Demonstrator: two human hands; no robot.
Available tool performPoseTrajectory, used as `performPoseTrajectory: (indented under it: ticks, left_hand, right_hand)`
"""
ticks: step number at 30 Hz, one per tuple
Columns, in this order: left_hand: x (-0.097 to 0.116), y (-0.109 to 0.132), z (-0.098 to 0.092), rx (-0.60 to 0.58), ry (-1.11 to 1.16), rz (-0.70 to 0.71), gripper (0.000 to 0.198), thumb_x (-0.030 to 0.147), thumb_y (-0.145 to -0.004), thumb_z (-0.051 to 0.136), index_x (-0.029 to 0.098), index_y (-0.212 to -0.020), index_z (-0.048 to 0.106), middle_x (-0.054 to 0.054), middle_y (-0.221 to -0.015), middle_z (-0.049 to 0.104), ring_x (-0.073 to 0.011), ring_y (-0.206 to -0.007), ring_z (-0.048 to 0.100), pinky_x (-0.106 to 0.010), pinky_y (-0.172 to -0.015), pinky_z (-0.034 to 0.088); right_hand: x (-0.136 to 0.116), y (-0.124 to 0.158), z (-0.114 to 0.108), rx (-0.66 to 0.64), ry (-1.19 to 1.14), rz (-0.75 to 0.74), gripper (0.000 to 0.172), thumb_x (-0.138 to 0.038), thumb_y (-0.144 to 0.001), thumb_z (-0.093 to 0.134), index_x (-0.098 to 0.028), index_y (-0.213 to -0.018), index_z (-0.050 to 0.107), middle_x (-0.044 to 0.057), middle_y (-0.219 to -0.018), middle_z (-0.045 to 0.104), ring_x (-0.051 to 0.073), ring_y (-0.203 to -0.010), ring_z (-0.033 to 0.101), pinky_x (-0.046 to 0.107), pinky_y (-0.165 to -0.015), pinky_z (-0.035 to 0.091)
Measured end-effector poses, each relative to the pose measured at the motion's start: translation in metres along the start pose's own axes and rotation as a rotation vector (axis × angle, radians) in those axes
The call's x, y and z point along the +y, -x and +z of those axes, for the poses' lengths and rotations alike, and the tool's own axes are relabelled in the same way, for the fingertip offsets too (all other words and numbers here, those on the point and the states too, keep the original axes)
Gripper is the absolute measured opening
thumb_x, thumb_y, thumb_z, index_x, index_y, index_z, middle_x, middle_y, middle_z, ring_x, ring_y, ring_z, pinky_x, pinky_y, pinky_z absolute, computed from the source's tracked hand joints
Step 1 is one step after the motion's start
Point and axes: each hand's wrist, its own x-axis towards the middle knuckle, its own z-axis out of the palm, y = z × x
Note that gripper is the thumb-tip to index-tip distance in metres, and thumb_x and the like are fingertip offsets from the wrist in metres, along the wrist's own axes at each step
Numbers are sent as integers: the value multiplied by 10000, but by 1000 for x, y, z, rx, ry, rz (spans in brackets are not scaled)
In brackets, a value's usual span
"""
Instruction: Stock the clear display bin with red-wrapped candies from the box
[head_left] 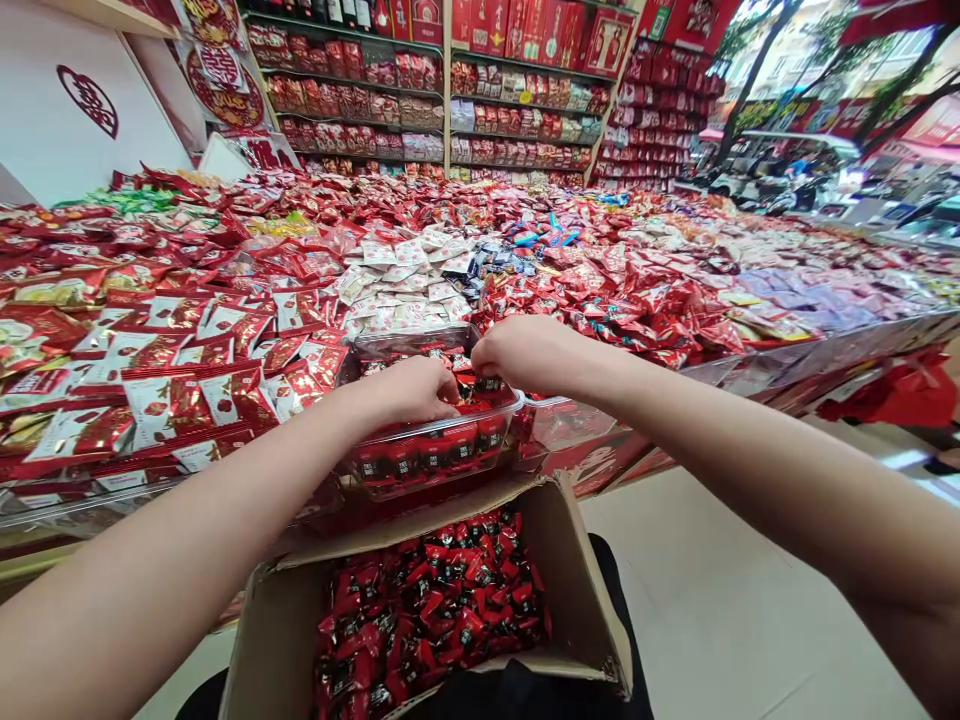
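Note:
A clear plastic tray (420, 462) sits at the front edge of a sweets counter and holds rows of small red and black wrapped sweets (459, 440). My left hand (411, 390) is curled knuckles-up over the tray's left part, its fingers pressed down among the sweets. My right hand (525, 352) is closed over the tray's right rear corner, fingertips on the sweets there. What each hand pinches is hidden under the fingers. Below, an open cardboard box (285, 620) holds many of the same red and black sweets (435, 610).
The long counter (825, 345) is heaped with red, white and purple wrapped sweets behind a low clear rim. Shelves of red gift boxes (517, 100) line the back wall. A pale tiled floor (720, 600) lies to the right, with a street beyond the shop front.

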Motion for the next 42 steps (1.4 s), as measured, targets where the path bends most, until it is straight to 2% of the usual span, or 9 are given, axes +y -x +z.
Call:
performPoseTrajectory:
  ticks: [3,6,16,22,27,31,33,36,42]
  left_hand:
    - [5,3,3,7,-5,-7,190,259,-648,480,185,-675,653,-6,-607,654,-153,-573,551,-229,-501,351]
    - [4,6,3,8,-2,-17,173,256,-650,469,183,-654,626,4,-585,629,-145,-556,530,-224,-483,335]
    - [-10,6,9,59,-25,-39,135,274,-643,498,185,-583,580,28,-510,540,-126,-511,450,-230,-468,305]
    - [-9,4,10,55,-25,-31,108,256,-679,532,167,-635,574,46,-526,496,-104,-507,432,-237,-503,320]
    - [-8,5,9,53,-7,-35,125,280,-697,544,165,-661,579,47,-545,498,-108,-527,448,-246,-520,335]
    - [-8,5,8,54,26,-51,140,284,-701,532,164,-705,604,27,-586,550,-117,-554,481,-248,-531,349]
    - [-8,5,8,60,37,-53,149,292,-692,530,168,-683,611,24,-571,552,-121,-554,482,-246,-527,347]
    - [-9,4,9,59,51,-49,157,305,-672,530,174,-651,614,22,-547,551,-126,-554,483,-240,-517,344]
    - [-12,4,10,44,75,-52,185,334,-646,514,195,-665,635,15,-589,608,-146,-591,530,-225,-515,358]
  right_hand:
    - [-4,-5,3,-127,-16,4,210,-149,-709,471,-169,-783,667,89,-743,653,171,-654,571,240,-492,304]
    - [-7,-12,4,-205,-21,-5,238,-125,-668,479,-150,-806,670,112,-775,664,189,-663,587,242,-489,329]
    - [-17,-31,6,-285,42,-56,366,-129,-634,506,-99,-977,632,156,-818,670,247,-750,621,261,-536,428]
    - [-15,-33,17,-226,15,-40,357,-139,-650,496,-115,-980,629,155,-864,666,264,-785,619,285,-557,452]
    - [-12,-27,13,-191,-16,-6,293,-159,-665,499,-132,-913,654,133,-884,667,232,-778,615,254,-561,440]
    - [-13,-24,10,-258,-32,-41,263,-165,-653,533,-141,-874,672,112,-858,674,213,-758,618,239,-580,440]
    - [-14,-24,14,-297,-16,-10,281,-168,-661,545,-142,-916,661,119,-874,672,222,-780,620,246,-595,449]
    - [-18,-28,21,-290,4,44,309,-170,-706,531,-127,-996,627,153,-924,657,231,-855,611,257,-652,458]
    - [-21,-34,26,-305,4,35,292,-159,-746,509,-127,-1018,611,159,-932,652,231,-903,601,275,-706,460]
